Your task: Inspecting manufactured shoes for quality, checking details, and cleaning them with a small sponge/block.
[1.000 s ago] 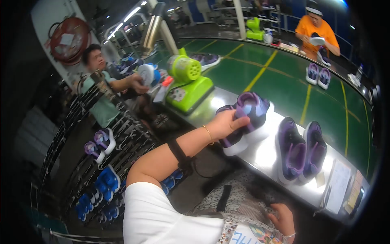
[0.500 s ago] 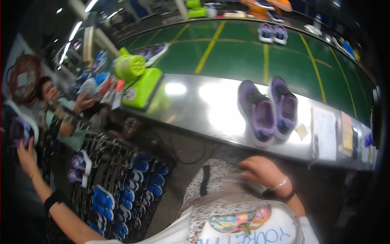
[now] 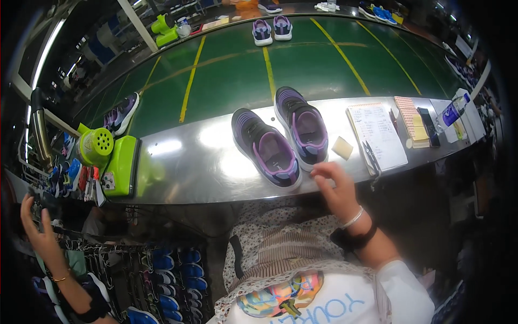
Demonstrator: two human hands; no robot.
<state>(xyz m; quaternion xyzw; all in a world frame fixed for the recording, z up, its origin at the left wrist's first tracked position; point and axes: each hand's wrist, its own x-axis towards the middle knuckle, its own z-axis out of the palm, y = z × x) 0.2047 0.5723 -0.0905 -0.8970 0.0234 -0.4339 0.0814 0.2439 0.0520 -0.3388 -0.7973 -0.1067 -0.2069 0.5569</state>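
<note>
A pair of black and purple sneakers stands on the metal ledge, heels toward me: the left sneaker [image 3: 265, 148] and the right sneaker [image 3: 302, 129]. Close behind the right sneaker's heel is my right hand [image 3: 339, 191], fingers loosely bent with a gap to the thumb and nothing in them. I cannot tell whether a fingertip touches the heel. At the far left, my left hand [image 3: 40, 232] is raised over the shoe rack [image 3: 116, 248], its fingers apart and empty.
A bright green blower-like machine [image 3: 110, 159] sits on the ledge's left end. Right of the sneakers lie a small yellowish pad [image 3: 342, 147], a notebook with a pen [image 3: 377, 135], a phone [image 3: 429, 126] and a bottle [image 3: 456, 110]. More sneakers [image 3: 272, 29] rest on the green conveyor belt [image 3: 226, 75].
My left hand has come away from a shoe on the rack. My right hand has moved up from my lap to the sneakers' heels. The view has turned right.
</note>
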